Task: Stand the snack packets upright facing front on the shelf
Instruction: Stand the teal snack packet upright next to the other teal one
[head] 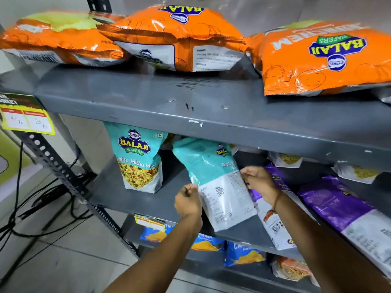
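A teal and white snack packet [215,182] hangs tilted over the middle shelf [165,199], its back side toward me. My left hand [187,200] pinches its left edge and my right hand [259,180] grips its right edge. Another teal packet [138,157] stands upright and faces front at the shelf's left. Two purple packets [336,199] [273,218] lie flat to the right, one partly under my right forearm.
Three orange packets [175,37] [323,58] [57,39] lie flat on the top shelf [190,102]. Blue packets [243,254] sit on the lower shelf. A yellow price tag [26,119] hangs at the left post. Black cables [31,208] trail on the floor at left.
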The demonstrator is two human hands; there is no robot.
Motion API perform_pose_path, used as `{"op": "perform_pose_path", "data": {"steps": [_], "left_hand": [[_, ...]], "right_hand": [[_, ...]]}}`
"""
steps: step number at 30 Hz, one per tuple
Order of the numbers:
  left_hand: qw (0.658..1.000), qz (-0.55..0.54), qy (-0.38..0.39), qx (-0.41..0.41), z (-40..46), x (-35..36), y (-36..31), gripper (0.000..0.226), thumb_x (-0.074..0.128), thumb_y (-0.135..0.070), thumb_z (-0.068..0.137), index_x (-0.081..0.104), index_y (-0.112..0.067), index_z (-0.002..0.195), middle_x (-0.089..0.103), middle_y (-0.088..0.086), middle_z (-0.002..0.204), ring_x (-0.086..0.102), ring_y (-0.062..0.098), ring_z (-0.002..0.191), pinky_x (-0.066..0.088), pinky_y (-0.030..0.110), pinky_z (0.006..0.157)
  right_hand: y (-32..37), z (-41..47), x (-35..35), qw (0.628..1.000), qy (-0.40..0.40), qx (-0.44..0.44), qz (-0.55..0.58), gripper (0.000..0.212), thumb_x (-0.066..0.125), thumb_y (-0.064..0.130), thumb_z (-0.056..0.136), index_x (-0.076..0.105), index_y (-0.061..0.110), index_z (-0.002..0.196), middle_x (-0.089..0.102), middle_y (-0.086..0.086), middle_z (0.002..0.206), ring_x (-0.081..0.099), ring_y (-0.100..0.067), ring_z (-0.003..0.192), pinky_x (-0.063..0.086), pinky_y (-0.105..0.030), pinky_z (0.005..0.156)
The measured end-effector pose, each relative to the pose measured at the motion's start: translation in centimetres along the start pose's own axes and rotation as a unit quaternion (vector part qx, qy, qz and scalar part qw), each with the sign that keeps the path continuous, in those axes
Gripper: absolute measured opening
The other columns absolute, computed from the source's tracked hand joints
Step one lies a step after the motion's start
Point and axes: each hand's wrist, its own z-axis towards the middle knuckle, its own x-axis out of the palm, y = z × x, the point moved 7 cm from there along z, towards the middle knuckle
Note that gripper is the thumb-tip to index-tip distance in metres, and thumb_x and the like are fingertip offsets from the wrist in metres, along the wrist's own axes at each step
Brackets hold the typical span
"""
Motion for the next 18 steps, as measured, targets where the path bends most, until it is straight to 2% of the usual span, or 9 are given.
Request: {"op": "perform_pose_path", "data": {"steps": [2, 4, 6, 8, 10, 12, 14, 16, 18], "left_hand": [[0.997, -0.001, 0.022, 0.068, 0.4, 0.4, -2.3, 0.018, 0.061, -0.016, 0.087, 0.061, -0.022, 0.07, 0.064, -0.001, 0.077, 0.054, 0.017, 0.075, 0.038, 0.026, 0.074], [0.988, 0.01, 0.041, 0.148, 1.0, 0.8, -4.7, 0.02, 0.059, -0.014, 0.089, 0.06, -0.024, 0.071, 0.063, -0.001, 0.075, 0.054, 0.017, 0.074, 0.043, 0.029, 0.073], [0.97, 0.028, 0.059, 0.233, 1.4, 1.3, -6.9, 0.009, 0.061, -0.016, 0.09, 0.065, -0.015, 0.082, 0.064, 0.0, 0.077, 0.056, 0.017, 0.073, 0.047, 0.033, 0.074], [0.953, 0.029, 0.079, 0.292, 1.6, 2.0, -8.4, 0.015, 0.062, -0.024, 0.089, 0.067, -0.01, 0.087, 0.065, 0.001, 0.077, 0.056, 0.015, 0.071, 0.048, 0.033, 0.073], [0.943, 0.035, 0.094, 0.319, 1.9, 2.4, -9.0, 0.024, 0.06, -0.037, 0.087, 0.066, -0.014, 0.085, 0.064, 0.0, 0.073, 0.054, 0.012, 0.065, 0.047, 0.03, 0.069], [0.932, 0.069, 0.104, 0.339, 2.2, 2.6, -8.6, 0.036, 0.059, -0.049, 0.086, 0.066, -0.014, 0.085, 0.064, -0.001, 0.069, 0.051, 0.01, 0.059, 0.046, 0.03, 0.063], [0.925, 0.115, 0.111, 0.346, 2.8, 2.6, -7.6, 0.041, 0.055, -0.051, 0.086, 0.068, -0.012, 0.088, 0.068, 0.001, 0.072, 0.058, 0.015, 0.06, 0.048, 0.032, 0.062], [0.917, 0.146, 0.131, 0.349, 3.2, 3.0, -6.8, 0.031, 0.057, -0.043, 0.091, 0.068, -0.014, 0.094, 0.074, 0.004, 0.08, 0.068, 0.023, 0.072, 0.052, 0.035, 0.066], [0.91, 0.167, 0.143, 0.35, 3.5, 3.4, -6.5, 0.024, 0.058, -0.035, 0.092, 0.069, -0.015, 0.099, 0.076, 0.005, 0.089, 0.07, 0.023, 0.08, 0.053, 0.034, 0.069]], "right_hand": [[0.9, -0.9, -0.9, 0.997, -0.042, -0.048, 0.032, 0.031, 0.052, -0.004, 0.091, 0.068, 0.019, 0.079, 0.07, -0.014, 0.09, 0.06, -0.022, 0.08, 0.055, -0.046, 0.081], [1.6, -1.7, -1.9, 0.989, -0.103, -0.102, 0.039, 0.031, 0.055, 0.0, 0.091, 0.068, 0.025, 0.077, 0.071, -0.008, 0.086, 0.064, -0.025, 0.08, 0.056, -0.049, 0.085], [1.8, -2.5, -2.4, 0.977, -0.156, -0.144, 0.024, 0.019, 0.057, 0.004, 0.09, 0.071, 0.016, 0.085, 0.074, -0.011, 0.088, 0.071, -0.035, 0.085, 0.057, -0.054, 0.085], [1.6, -3.2, -2.6, 0.965, -0.201, -0.165, 0.008, 0.015, 0.056, 0.01, 0.089, 0.071, 0.014, 0.092, 0.075, -0.01, 0.086, 0.072, -0.034, 0.081, 0.059, -0.053, 0.08], [1.2, -4.0, -2.3, 0.957, -0.228, -0.18, -0.004, 0.015, 0.053, 0.019, 0.086, 0.067, 0.024, 0.088, 0.072, 0.006, 0.075, 0.07, -0.017, 0.07, 0.059, -0.039, 0.074], [0.3, -4.6, -1.6, 0.953, -0.235, -0.189, -0.041, 0.011, 0.053, 0.02, 0.084, 0.061, 0.027, 0.085, 0.066, 0.018, 0.064, 0.061, 0.0, 0.06, 0.053, -0.025, 0.066], [-1.0, -4.9, -0.8, 0.957, -0.215, -0.181, -0.072, 0.011, 0.055, 0.013, 0.087, 0.059, 0.023, 0.083, 0.067, 0.014, 0.063, 0.061, -0.003, 0.058, 0.052, -0.027, 0.062], [-1.9, -4.9, -0.6, 0.963, -0.198, -0.168, -0.069, 0.012, 0.056, 0.012, 0.09, 0.064, 0.018, 0.086, 0.073, 0.004, 0.073, 0.068, -0.014, 0.065, 0.058, -0.039, 0.066], [-2.0, -4.8, -1.0, 0.965, -0.202, -0.159, -0.057, 0.011, 0.058, 0.012, 0.091, 0.068, 0.017, 0.092, 0.075, 0.003, 0.082, 0.07, -0.015, 0.072, 0.059, -0.041, 0.073]]}}
